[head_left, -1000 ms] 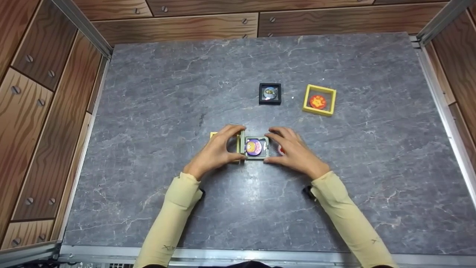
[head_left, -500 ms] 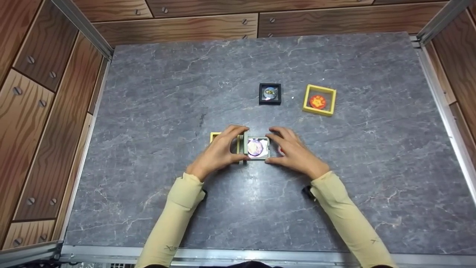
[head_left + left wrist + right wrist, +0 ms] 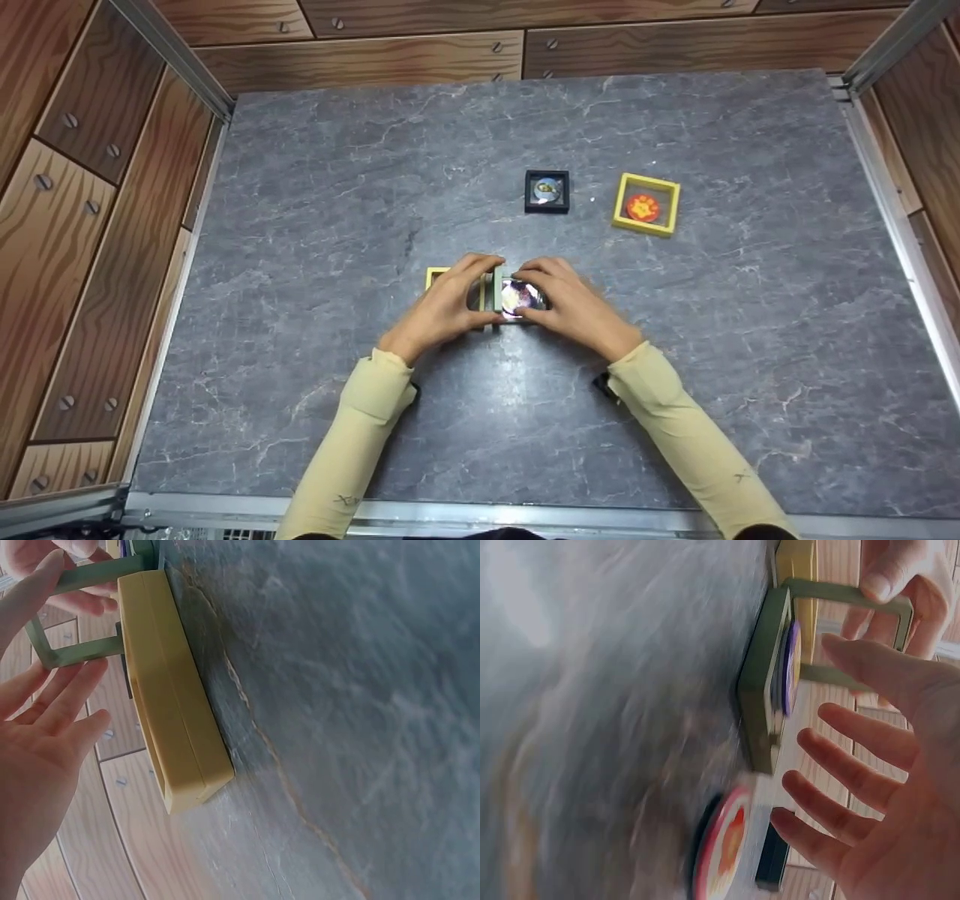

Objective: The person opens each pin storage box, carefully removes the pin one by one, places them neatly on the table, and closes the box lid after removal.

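A green display frame, hinged open, stands on the table with its lid [image 3: 497,289] raised upright. My left hand [image 3: 442,304] pinches that lid between thumb and fingertips. On the film of the frame's lower half [image 3: 759,694] lies a round purple badge [image 3: 517,298], partly washed out by glare in the head view. Over the right side of this half hovers my right hand [image 3: 574,304], its fingers spread and loosely bent in the right wrist view. A red-rimmed round badge [image 3: 724,847] lies beside the frame, hidden under the right hand in the head view.
Left of the green frame sits a yellow frame [image 3: 169,690], mostly covered by the left hand from above. Farther back are a black frame [image 3: 546,209] with a round badge and another yellow frame [image 3: 673,208] with a red paw badge. Wood-patterned panels [image 3: 375,61] border the table.
My right hand has shifted left from the frame's right edge to over the purple badge. The left hand and the lid have moved slightly right.
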A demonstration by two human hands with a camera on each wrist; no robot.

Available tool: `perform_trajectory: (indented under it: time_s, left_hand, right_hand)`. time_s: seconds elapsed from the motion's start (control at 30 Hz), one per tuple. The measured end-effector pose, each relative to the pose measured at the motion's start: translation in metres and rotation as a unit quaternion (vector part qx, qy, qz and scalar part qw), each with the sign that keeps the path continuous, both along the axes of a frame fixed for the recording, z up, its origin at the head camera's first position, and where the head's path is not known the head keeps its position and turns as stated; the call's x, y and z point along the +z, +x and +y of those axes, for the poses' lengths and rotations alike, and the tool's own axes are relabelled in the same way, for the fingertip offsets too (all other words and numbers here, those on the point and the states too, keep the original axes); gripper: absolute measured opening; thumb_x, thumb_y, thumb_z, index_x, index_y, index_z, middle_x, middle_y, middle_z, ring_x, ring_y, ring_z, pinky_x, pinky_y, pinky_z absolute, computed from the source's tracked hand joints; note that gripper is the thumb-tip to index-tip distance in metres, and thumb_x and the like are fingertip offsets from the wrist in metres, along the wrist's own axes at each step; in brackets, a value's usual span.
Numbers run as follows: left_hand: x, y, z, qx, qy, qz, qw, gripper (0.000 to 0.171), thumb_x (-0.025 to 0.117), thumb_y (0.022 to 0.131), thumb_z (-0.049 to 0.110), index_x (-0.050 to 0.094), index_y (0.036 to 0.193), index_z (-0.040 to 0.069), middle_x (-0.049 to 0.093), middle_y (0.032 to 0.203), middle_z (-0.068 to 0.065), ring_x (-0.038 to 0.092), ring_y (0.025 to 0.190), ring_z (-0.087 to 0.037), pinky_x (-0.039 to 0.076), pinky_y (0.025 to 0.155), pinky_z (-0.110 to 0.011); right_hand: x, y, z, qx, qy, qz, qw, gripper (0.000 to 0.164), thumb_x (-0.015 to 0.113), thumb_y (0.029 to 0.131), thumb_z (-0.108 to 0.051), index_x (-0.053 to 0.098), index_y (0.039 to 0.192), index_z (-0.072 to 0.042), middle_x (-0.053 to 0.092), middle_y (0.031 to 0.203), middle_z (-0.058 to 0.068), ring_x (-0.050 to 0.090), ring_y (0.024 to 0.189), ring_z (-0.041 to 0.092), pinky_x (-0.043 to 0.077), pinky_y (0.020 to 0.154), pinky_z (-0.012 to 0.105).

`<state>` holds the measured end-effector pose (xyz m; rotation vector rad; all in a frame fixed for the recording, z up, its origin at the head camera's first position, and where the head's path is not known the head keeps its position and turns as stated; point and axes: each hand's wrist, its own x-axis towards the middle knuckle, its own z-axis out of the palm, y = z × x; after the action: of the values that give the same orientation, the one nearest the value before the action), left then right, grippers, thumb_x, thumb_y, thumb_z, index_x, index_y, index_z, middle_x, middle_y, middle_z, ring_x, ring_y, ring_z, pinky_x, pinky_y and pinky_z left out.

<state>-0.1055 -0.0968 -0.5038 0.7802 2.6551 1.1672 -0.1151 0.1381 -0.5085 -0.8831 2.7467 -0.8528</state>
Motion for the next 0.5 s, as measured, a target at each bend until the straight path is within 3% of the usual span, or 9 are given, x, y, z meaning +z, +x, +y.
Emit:
perform_trajectory:
  time_s: [0.33,0.5]
  left_hand:
    - [-0.002,-0.001,0.0,-0.003,0.002,0.005,1.0,0.082,0.082,0.076,0.035,0.045,0.146,0.013,0.051,0.143,-0.002,0.05,0.133,-0.018,0.038,0.118,-0.034]
    - [-0.002,-0.001,0.0,-0.006,0.005,0.004,1.0,0.082,0.082,0.077,0.035,0.045,0.146,0.011,0.051,0.143,-0.002,0.049,0.133,-0.018,0.038,0.118,-0.032]
  right_hand:
    - [0.0,0.003,-0.018,0.013,0.023,0.005,1.0,0.054,0.075,0.083,-0.027,0.061,0.13,-0.005,0.057,0.128,0.007,0.049,0.119,0.024,0.049,0.106,0.04]
    - [-0.004,0.003,-0.021,0.016,0.008,0.0,1.0,0.049,0.076,0.082,-0.022,0.064,0.123,0.0,0.056,0.124,0.011,0.049,0.115,0.028,0.048,0.104,0.041]
